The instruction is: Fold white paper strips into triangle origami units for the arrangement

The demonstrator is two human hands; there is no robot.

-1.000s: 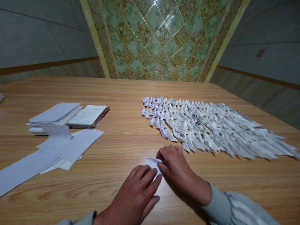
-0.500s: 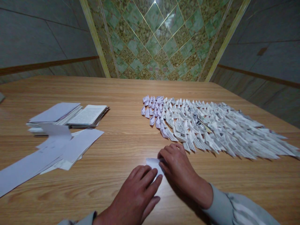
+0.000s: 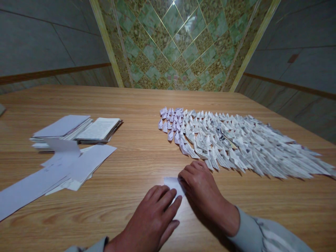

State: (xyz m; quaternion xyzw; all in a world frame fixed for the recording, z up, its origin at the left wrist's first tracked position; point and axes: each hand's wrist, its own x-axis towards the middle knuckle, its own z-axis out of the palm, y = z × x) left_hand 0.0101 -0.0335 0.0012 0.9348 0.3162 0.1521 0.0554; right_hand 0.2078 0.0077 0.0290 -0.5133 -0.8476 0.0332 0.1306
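Apparently to steady it, the left hand (image 3: 151, 214), loosely spread, presses the white paper (image 3: 172, 182) to the table (image 3: 131, 166) while the right hand (image 3: 201, 183) pinches its edge.

Hands: 2, one left hand (image 3: 149, 218), one right hand (image 3: 202, 189). Sleeves: 2, left sleeve (image 3: 97, 245), right sleeve (image 3: 250, 227). Paper piece at the hands: 1 (image 3: 173, 183). Paper stacks: 2, one blank-topped stack (image 3: 63, 126), one text-topped stack (image 3: 99, 128). Loose sheets (image 3: 90, 157): at least 4, overlap hides exact count. Lilac folded shapes (image 3: 170, 135): over ten, crowded. Grey-white folded shapes (image 3: 237, 161): dozens, too packed to count. Table (image 3: 139, 140): 1. Cut-off object, left edge (image 3: 1, 109): 1.
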